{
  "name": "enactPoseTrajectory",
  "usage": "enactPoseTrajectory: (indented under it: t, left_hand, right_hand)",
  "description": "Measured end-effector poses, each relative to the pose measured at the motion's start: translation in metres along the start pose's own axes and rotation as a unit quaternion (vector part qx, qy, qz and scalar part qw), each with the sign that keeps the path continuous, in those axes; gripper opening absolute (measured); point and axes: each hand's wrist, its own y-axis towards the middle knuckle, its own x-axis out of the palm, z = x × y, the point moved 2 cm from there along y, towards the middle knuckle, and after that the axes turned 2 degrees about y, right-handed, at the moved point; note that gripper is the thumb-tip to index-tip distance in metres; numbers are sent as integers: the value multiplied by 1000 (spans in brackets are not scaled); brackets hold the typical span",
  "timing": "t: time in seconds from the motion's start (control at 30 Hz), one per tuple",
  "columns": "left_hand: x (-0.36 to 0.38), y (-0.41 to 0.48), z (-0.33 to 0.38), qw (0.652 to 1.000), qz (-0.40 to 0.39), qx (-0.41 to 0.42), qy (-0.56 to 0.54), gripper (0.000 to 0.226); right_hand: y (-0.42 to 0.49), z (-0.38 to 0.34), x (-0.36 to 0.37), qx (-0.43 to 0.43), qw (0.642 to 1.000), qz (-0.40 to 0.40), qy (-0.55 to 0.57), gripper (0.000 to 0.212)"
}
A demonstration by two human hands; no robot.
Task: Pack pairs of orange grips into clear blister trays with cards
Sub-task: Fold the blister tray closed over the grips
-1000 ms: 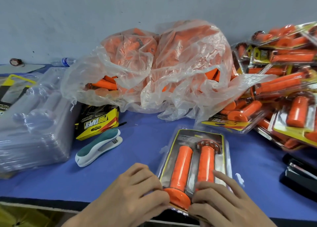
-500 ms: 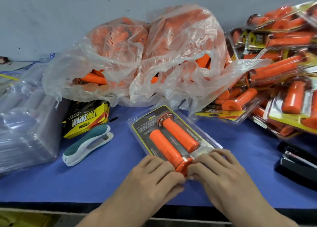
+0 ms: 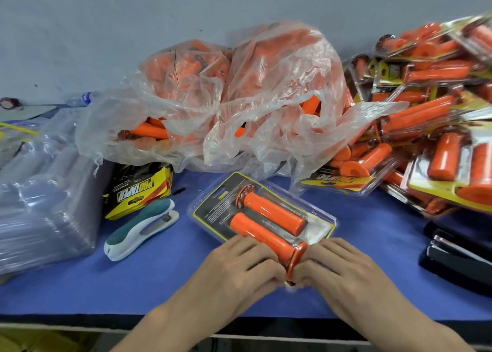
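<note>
A clear blister pack (image 3: 316, 220) with a black and yellow card and two orange grips (image 3: 271, 212) lies slanted on the blue table, its far end pointing up-left. My left hand (image 3: 239, 265) and my right hand (image 3: 338, 268) meet at its near corner, fingers curled and pressing the pack's edge on either side of the front grip's flange. A big clear bag of loose orange grips (image 3: 226, 107) sits behind. A stack of empty clear trays (image 3: 40, 202) stands at the left, and printed cards (image 3: 138, 189) lie beside it.
A teal and white stapler (image 3: 141, 228) lies left of the pack. A black stapler (image 3: 458, 256) sits at the right edge. Finished packs (image 3: 426, 128) are heaped at the back right. The table's front edge runs just below my wrists.
The pack has turned from pointing straight away to slanting up-left. Both hands have come together at its near corner.
</note>
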Motion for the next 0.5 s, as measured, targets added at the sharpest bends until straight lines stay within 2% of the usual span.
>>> enactPoseTrajectory:
  t: [0.17, 0.27, 0.37, 0.43, 0.5]
  left_hand:
    - [-2, -2, -26, 999, 3, -27, 44, 9]
    - [-3, -4, -28, 998, 10, -42, 51, 12]
    - [-2, -4, -23, 997, 15, -50, 52, 14]
    - [0, -2, -19, 998, 18, -45, 38, 16]
    - [4, 0, -13, 999, 15, -32, 24, 17]
  right_hand:
    - [1, 9, -6, 27, 999, -24, 32, 18]
    - [-3, 9, -5, 24, 999, -27, 11, 16]
    - [-7, 1, 1, 28, 1000, -6, -6, 1]
    - [-5, -2, 3, 48, 999, 14, 3, 14]
    - [-2, -2, 6, 48, 999, 1, -1, 16]
